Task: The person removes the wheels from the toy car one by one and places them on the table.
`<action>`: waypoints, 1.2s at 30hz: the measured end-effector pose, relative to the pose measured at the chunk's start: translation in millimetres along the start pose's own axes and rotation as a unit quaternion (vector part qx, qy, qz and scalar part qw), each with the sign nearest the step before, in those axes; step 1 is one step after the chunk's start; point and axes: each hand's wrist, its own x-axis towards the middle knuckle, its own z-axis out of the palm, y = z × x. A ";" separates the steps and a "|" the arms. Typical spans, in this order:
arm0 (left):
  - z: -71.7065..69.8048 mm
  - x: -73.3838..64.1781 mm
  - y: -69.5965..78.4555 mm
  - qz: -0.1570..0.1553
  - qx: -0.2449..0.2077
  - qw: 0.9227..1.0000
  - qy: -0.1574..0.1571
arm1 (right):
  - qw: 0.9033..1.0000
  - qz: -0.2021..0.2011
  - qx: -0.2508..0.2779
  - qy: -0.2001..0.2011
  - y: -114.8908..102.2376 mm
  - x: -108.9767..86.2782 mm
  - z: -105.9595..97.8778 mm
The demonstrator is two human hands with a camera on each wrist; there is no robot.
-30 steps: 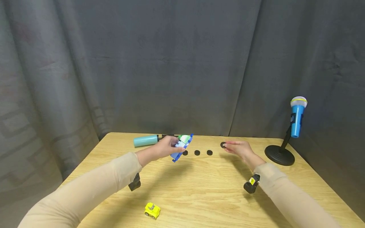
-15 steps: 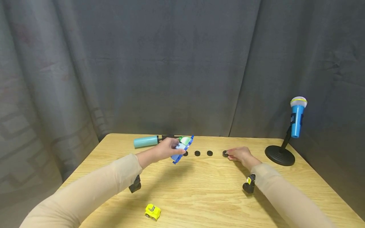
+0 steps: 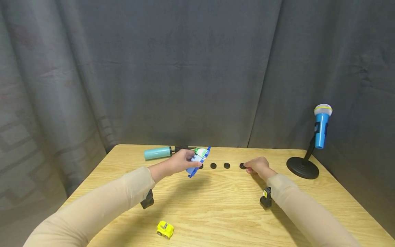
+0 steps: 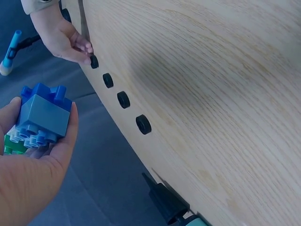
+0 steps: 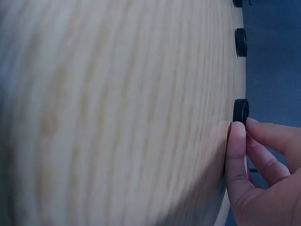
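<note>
My left hand holds a toy built of interlocking blocks, with blue, light blue and green pieces. In the left wrist view the light blue block sits between thumb and fingers, raised off the table. My right hand has thumb and fingertips at the near edge of a small black toy wheel, which lies flat on the table. It looks pinched at the rim. Left of it in a row lie more black wheels, one of them closest, another beyond; the leftmost is partly covered in the head view.
A teal hand pump with a black nozzle lies at the back left. A small yellow toy car stands near the front. At the right, a blue microphone is on a black stand. Grey curtains hang behind the wooden table.
The right hand has lowered the black toy wheel from the air onto the table, at the row's right end, then shifted slightly left. The left hand with the block toy has barely moved.
</note>
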 end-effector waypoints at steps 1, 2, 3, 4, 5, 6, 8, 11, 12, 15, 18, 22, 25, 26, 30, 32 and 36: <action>0.3 0.1 -0.2 -0.002 0.002 1.000 0.002 | 1.000 0.004 0.000 0.000 0.0 -0.1 -0.2; 0.6 0.3 -0.2 -0.004 0.002 1.000 0.004 | 1.000 0.004 -0.003 -0.005 0.1 -0.2 -0.9; 0.6 0.3 0.0 -0.009 0.002 1.000 0.006 | 1.000 0.004 -0.006 -0.011 0.1 -0.4 -1.8; 0.6 0.5 0.3 -0.012 0.000 1.000 0.007 | 1.000 0.004 -0.003 -0.017 0.0 -0.7 -2.8; 0.8 0.7 0.6 -0.011 0.001 1.000 0.009 | 1.000 0.006 0.001 -0.023 -0.2 -1.0 -3.9; 0.7 0.9 1.0 -0.012 -0.001 1.000 0.012 | 0.999 0.006 0.004 -0.031 -0.4 -1.1 -5.4; 0.6 1.3 2.3 -0.011 -0.006 1.000 0.020 | 0.999 0.010 0.015 -0.043 -1.4 -0.9 -8.6; 0.4 1.9 3.9 -0.005 -0.012 0.999 0.030 | 0.998 0.019 0.042 -0.052 -4.8 -0.9 -13.3; 0.2 2.0 4.4 -0.003 -0.013 0.999 0.032 | 0.997 0.017 0.047 -0.056 -6.5 -1.3 -14.6; -0.3 2.1 5.7 0.005 -0.002 1.000 0.022 | 0.996 0.010 0.059 -0.065 -13.9 -3.4 -17.3; -0.9 1.6 7.7 0.014 0.021 1.000 0.002 | 0.995 -0.007 0.054 -0.085 -24.5 -7.1 -18.5; -1.5 0.4 10.6 0.026 0.047 0.998 -0.013 | 0.991 -0.033 0.043 -0.118 -41.6 -12.3 -17.1; -1.4 0.4 11.5 0.039 0.058 0.997 -0.020 | 0.988 -0.054 0.032 -0.140 -53.5 -17.9 -14.4; -1.3 0.4 11.8 0.043 0.062 0.997 -0.022 | 0.987 -0.058 0.031 -0.146 -57.1 -20.3 -13.1; -0.2 1.0 12.1 0.052 0.076 0.996 -0.023 | 0.980 -0.071 0.041 -0.180 -70.3 -31.9 -5.6; 0.3 1.2 12.2 0.053 0.080 0.995 -0.023 | 0.976 -0.073 0.054 -0.196 -77.4 -38.9 0.1; 1.3 0.3 13.7 0.052 0.084 0.995 -0.027 | 0.966 -0.090 0.068 -0.231 -89.7 -52.7 11.5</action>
